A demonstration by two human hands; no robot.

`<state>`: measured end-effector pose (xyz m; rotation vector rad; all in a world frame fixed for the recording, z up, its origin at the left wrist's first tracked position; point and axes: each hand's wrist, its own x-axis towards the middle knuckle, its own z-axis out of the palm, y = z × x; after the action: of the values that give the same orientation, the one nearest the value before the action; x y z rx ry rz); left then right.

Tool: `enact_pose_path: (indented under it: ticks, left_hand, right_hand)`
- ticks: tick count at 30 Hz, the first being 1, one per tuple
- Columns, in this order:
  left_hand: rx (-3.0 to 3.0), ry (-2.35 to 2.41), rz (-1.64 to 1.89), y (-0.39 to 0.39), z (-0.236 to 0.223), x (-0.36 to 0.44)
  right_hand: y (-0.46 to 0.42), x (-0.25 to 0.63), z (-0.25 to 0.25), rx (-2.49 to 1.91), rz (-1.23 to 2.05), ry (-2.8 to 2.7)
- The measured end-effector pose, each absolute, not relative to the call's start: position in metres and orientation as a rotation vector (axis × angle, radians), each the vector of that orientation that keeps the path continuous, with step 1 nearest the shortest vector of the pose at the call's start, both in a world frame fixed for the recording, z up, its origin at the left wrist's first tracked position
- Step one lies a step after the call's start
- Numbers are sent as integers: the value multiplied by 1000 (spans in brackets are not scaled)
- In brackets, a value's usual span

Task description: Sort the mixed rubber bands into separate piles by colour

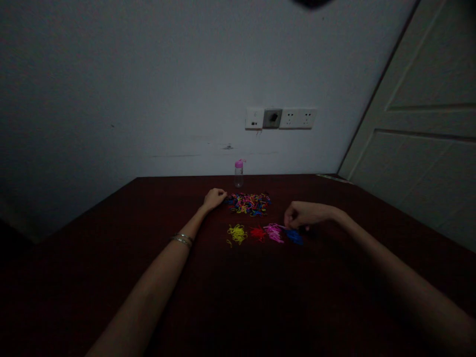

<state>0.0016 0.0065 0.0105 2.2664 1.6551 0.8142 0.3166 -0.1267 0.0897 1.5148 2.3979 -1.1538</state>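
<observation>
A mixed heap of small coloured rubber bands (249, 204) lies on the dark red table (238, 297). In front of it sit separate little piles: yellow (237, 233), red (257, 233), pink (274, 232) and blue (294, 236). My left hand (214, 198) rests at the left edge of the mixed heap with its fingers curled in; what they hold, if anything, is too small to see. My right hand (302, 215) hovers just above the blue pile, fingers pinched together over it. A bracelet circles my left wrist.
A small clear bottle with a pink cap (239, 173) stands behind the heap near the wall. A row of wall sockets (279, 119) is above it. A white door (427, 134) is at the right. The room is dim.
</observation>
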Motion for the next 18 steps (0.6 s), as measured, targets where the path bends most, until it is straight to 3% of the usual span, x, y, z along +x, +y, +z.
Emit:
enact_pose_path:
  ticks: [18]
  left_hand:
    - [2284, 1644, 841, 8, 8, 0]
  right_hand:
    - [-111, 321, 62, 1439, -912, 2605]
